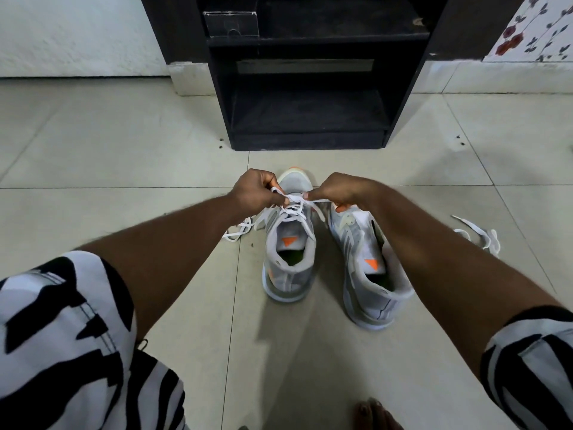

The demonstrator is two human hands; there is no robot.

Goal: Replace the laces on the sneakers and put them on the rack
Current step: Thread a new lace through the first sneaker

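Two grey sneakers with orange marks stand on the tiled floor, toes pointing away from me. The left sneaker (pixel 290 262) carries a white lace (pixel 293 209) threaded across its eyelets. My left hand (pixel 252 190) pinches one part of that lace above the shoe's forefoot. My right hand (pixel 338 190) pinches the other part, close beside it. Loose lace trails to the floor on the left. The right sneaker (pixel 369 271) shows no lace on its visible part; its toe is hidden under my right hand. The dark shoe rack (pixel 310 141) stands just beyond the shoes.
A loose white lace (pixel 483 237) lies on the floor to the right. A dark box (pixel 231 24) sits on the rack's upper shelf. My patterned sleeves fill the lower corners, and toes (pixel 376 414) show at the bottom edge.
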